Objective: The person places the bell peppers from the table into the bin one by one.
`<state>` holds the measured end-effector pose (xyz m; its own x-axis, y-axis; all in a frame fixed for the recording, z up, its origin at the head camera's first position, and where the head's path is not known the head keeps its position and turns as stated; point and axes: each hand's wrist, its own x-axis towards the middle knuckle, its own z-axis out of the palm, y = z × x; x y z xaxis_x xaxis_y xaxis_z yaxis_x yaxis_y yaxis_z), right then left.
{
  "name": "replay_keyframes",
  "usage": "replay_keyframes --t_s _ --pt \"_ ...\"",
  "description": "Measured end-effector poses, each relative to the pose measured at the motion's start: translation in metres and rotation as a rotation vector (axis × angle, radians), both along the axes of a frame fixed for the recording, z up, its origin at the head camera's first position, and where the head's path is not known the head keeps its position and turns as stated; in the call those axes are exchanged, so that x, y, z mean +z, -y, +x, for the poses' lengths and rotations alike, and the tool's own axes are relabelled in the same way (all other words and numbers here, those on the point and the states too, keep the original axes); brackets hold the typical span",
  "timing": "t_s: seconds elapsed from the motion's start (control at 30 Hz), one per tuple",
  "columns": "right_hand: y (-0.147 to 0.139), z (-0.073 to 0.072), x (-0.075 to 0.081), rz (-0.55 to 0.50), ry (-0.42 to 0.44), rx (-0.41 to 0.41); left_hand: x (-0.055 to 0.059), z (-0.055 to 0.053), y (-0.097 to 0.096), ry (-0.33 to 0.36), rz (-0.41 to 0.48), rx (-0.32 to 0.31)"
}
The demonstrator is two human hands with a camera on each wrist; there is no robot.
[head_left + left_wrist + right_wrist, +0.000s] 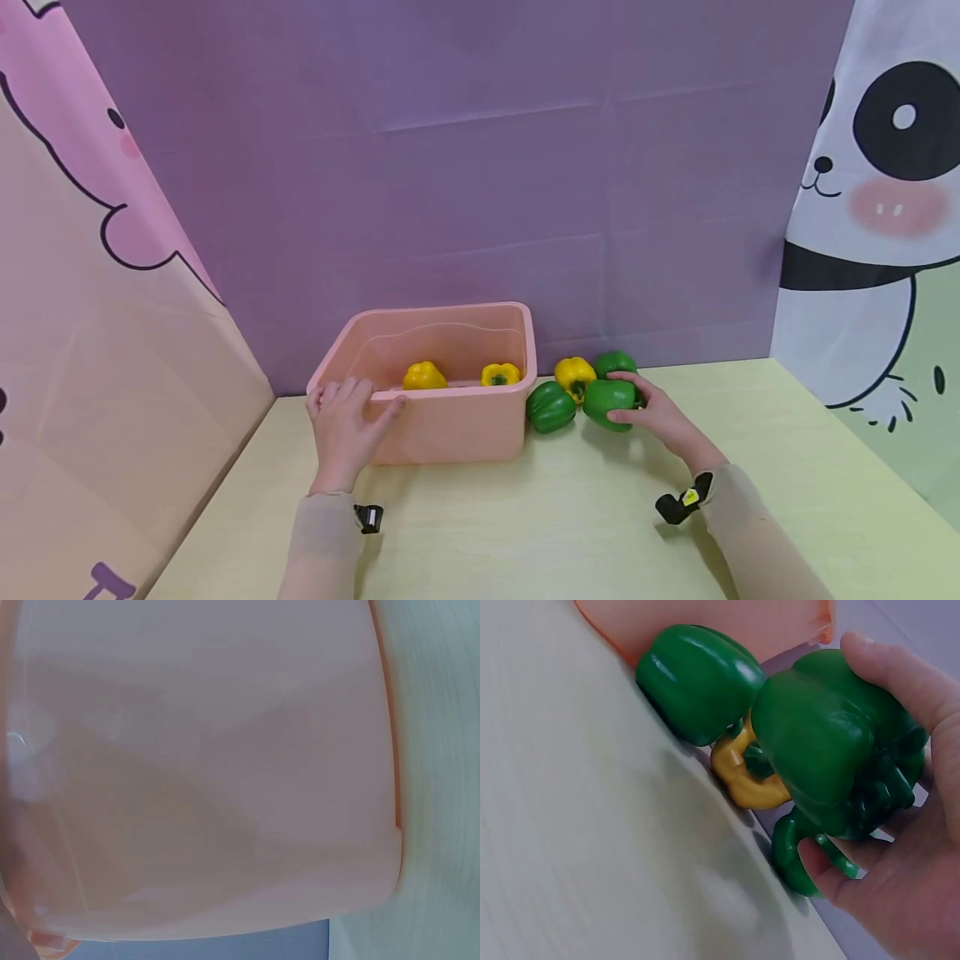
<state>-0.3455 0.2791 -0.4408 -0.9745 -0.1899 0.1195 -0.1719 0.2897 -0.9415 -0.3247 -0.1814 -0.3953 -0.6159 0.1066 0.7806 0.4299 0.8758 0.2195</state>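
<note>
My right hand (660,421) grips a green bell pepper (609,405), thumb on one side and fingers on the other; in the right wrist view the held pepper (817,735) appears raised off the table. My left hand (347,429) holds the front rim of a pink plastic bin (450,429) near its left corner, fingers over the edge. Inside the bin lie two yellow bell peppers, one mid-left (424,376) and one at the right (500,374). Beside the bin sit a green pepper (551,407), a yellow pepper (575,377) and another green pepper (615,362), partly hidden.
A light wooden table (480,533) carries everything. Close behind the bin and peppers rises a purple cloth backdrop (480,167). Printed panels stand on both sides, one with a pink animal (112,167), the other with a panda (862,250).
</note>
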Motion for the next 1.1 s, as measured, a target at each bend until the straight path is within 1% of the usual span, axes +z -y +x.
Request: replay_keyframes --t_s 0.27,0.5,0.8,1.1 --pt "-0.002 0.003 0.006 0.008 -0.018 -0.006 -0.001 -0.001 0.000 0.004 -0.003 0.003" --pt "-0.004 0.003 0.010 0.018 -0.048 -0.002 -0.001 0.000 0.000 0.002 -0.005 0.004" --pt "-0.004 0.005 0.017 0.009 -0.053 0.009 -0.002 -0.001 0.001 0.008 0.003 0.000" --pt "-0.003 0.009 0.024 0.003 -0.074 0.013 -0.004 -0.004 0.003 -0.017 -0.004 -0.006"
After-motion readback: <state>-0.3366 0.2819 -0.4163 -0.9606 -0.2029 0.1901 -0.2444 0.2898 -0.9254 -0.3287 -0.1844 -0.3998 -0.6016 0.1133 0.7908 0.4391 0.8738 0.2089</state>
